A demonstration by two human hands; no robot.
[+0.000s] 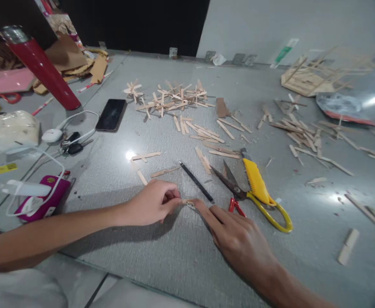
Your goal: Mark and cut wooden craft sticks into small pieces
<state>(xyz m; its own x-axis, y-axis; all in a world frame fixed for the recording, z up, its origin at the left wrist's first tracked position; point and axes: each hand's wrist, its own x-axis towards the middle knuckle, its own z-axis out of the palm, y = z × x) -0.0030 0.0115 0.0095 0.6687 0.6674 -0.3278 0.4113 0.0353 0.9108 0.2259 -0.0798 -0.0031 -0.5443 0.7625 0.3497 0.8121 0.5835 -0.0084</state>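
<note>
Between my hands is a small pale wooden stick piece, just above or on the table; its exact shape is blurred. My left hand pinches its left end between thumb and fingertips. From the other side, my right hand has its index fingertip on the piece, with the thumb hidden beneath. A black pen lies just beyond the fingers. Right of it rest scissors with yellow handles, a yellow utility cutter and a small red-handled tool, partly behind my right hand.
Wooden craft sticks lie in a heap at the back, with another pile at right. A stick-built frame stands far right. On the left are a phone, a red flask, keys, cables and a purple box.
</note>
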